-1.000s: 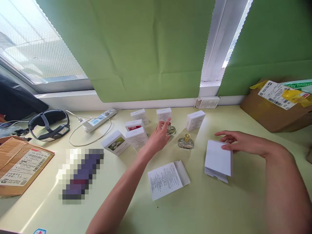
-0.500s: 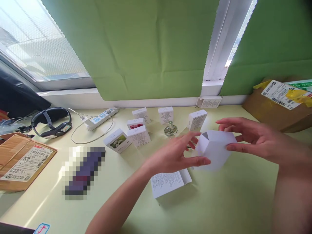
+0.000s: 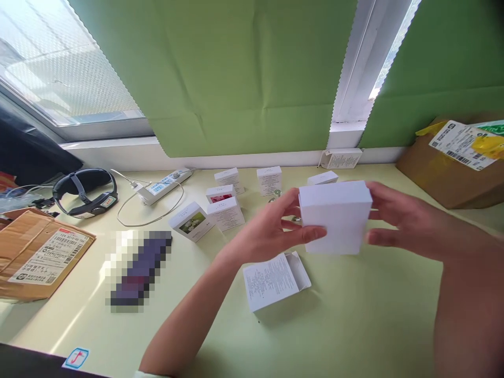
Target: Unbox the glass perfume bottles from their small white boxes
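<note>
Two hands hold one plain white carton (image 3: 335, 216) up off the table (image 3: 354, 325), at about the centre of the view. Your left hand (image 3: 275, 231) grips its left edge, thumb across the lower front corner and fingers curled behind. Your right hand (image 3: 401, 223) takes the right edge, fingers spread along the side and back. The carton's blank broad face is turned toward you, roughly upright, tilted slightly.

Directly below the carton, a flattened white box with fine print (image 3: 275, 279) lies on the table, one end flap open toward the right. Beyond your left hand, a cluster of small white boxes stands near the window: one with a flower picture (image 3: 191, 221), one with a pink picture (image 3: 220, 195), one printed box in front of it (image 3: 226, 213), two more behind (image 3: 229, 179) (image 3: 269, 180). Another box (image 3: 323, 178) shows just over the carton's top edge. One further box (image 3: 342, 158) lies on its side against the sill.

Far left: power strip (image 3: 163, 185) with looped cable, black headset (image 3: 84, 191), labelled cardboard parcel (image 3: 37, 257). Far right: brown shipping box (image 3: 452, 168) with label and yellow tape.
</note>
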Demonstrator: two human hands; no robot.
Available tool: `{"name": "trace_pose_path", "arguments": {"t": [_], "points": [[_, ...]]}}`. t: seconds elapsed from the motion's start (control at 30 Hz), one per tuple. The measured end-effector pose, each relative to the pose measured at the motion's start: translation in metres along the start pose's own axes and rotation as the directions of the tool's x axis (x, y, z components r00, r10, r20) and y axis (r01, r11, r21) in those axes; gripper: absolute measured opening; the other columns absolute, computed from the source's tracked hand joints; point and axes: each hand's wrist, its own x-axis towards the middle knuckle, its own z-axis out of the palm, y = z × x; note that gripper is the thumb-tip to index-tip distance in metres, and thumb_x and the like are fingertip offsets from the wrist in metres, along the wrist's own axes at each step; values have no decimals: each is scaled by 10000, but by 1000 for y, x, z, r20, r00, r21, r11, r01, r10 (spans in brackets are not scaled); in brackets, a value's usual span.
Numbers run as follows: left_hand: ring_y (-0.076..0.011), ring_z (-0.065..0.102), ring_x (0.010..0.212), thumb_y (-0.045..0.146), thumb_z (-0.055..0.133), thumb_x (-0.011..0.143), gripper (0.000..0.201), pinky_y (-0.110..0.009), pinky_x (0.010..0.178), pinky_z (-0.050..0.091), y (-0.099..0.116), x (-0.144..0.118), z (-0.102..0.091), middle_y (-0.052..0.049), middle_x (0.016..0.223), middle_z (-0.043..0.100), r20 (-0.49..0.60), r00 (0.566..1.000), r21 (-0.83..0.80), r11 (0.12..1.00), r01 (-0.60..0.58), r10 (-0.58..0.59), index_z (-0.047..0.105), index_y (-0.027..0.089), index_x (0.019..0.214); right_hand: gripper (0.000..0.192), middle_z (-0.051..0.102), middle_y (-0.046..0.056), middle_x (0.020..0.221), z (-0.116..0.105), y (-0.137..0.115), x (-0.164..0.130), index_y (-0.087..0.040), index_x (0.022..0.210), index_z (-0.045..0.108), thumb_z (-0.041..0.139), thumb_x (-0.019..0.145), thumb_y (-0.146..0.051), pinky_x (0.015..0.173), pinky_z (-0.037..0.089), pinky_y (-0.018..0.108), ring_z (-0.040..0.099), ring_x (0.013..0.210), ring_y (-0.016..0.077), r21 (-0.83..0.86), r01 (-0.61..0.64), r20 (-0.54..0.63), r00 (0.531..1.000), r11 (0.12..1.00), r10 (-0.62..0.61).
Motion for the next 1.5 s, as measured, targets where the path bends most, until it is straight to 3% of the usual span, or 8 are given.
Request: {"name": "trace_pose_path", "arguments": {"t": [0.17, 0.33, 0.5, 0.63, 0.73, 0.87, 1.27, 1.5], "points": [[-211, 647, 1019, 523, 597, 926, 387, -349, 854, 538, 5, -3, 0, -66, 1156, 660, 52, 996, 321, 945, 56, -76, 579, 230, 1178, 619, 672, -20, 1347, 11, -7, 2, -439, 1382, 529, 772, 827, -310, 919, 580, 346, 654, 1162, 282, -91, -130, 181, 973, 987, 145], [-308, 614, 1117, 663, 605, 850, 648, -404, 893, 493, -10, -23, 1, -101, 1222, 648, 182, 924, 732, 674, 101, -336, 536, 245, 1340, 704, 732, 1, 1236, -16, 14, -8, -451, 1439, 453, 759, 808, -384, 749, 637, 349, 704, 1077, 325, -180, -320, 17, 944, 930, 329], [-408, 443, 1342, 461, 837, 684, 1024, -534, 1086, 375, -47, -55, 34, -203, 1495, 419, 73, 913, 886, 446, 124, -400, 313, 219, 1530, 747, 729, -3, 1228, -27, 18, -16, -481, 1477, 412, 735, 804, -503, 688, 640, 301, 715, 1055, 316, -317, -396, -118, 918, 862, 379], [-333, 491, 1292, 393, 741, 757, 921, -508, 1080, 406, -55, -68, 14, -135, 1390, 516, 43, 919, 632, 723, 279, -392, 279, 284, 1547, 795, 744, 5, 1163, -28, 2, -22, -524, 1500, 355, 703, 792, -615, 598, 631, 299, 753, 878, 290, -263, -384, -139, 923, 885, 359], [-305, 560, 1240, 510, 718, 741, 909, -460, 1013, 474, -58, -70, -11, -117, 1359, 559, 72, 957, 16, 959, 281, -282, 301, 305, 1523, 818, 730, 10, 1192, -32, -2, -27, -555, 1504, 312, 690, 784, -647, 541, 617, 278, 753, 824, 274, -138, -278, -280, 932, 951, 231], [-353, 653, 1093, 690, 650, 633, 975, -465, 863, 532, -75, -68, -11, -161, 1264, 637, -16, 960, -543, 809, 225, -278, 407, 203, 1441, 714, 644, 2, 1364, -34, -3, -31, -538, 1473, 388, 684, 826, -594, 606, 607, 219, 712, 1008, 276, -23, -91, -373, 925, 996, 76], [-330, 735, 921, 587, 635, 764, 688, -438, 803, 565, -130, -56, 17, -155, 1087, 734, 150, 884, -849, 400, 345, -442, 573, 131, 1275, 735, 737, -16, 1180, -25, -4, -19, -560, 1454, 399, 737, 801, -562, 577, 641, 275, 741, 935, 276, -68, -119, -202, 974, 991, 103], [-279, 731, 930, 391, 862, 652, 652, -383, 789, 575, -133, -59, 20, -124, 1135, 730, 9, 906, -684, 658, 315, -423, 561, 182, 1192, 606, 696, -43, 1289, -20, 1, -6, -506, 1367, 556, 744, 792, -553, 788, 630, 341, 706, 1041, 270, -417, -111, -58, 994, 902, 96]]}}
